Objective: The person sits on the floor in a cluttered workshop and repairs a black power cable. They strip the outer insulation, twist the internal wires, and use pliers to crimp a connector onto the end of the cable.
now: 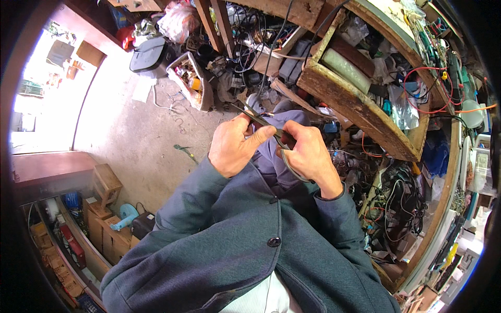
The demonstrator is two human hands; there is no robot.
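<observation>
Both my hands are raised over my lap, close together, with a thin dark cord-like strip (290, 166) between them. My left hand (234, 143) is closed in a pinch, its thumb pressed along the strip near its far end. Dark narrow ends of it stick out past the left fingers; their exact shape is too small to make out. My right hand (309, 154) is curled around the same strip, and a loop of it hangs below the palm toward the wrist. The right fingertips are partly hidden.
An open wooden drawer (360, 112) holding rolls and plastic bags juts out at the right. Tangled cables (399, 203) lie below it. On the floor ahead stand a box of odds and ends (206, 94) and a black bin (148, 55). Wooden boxes (107, 185) are at the left.
</observation>
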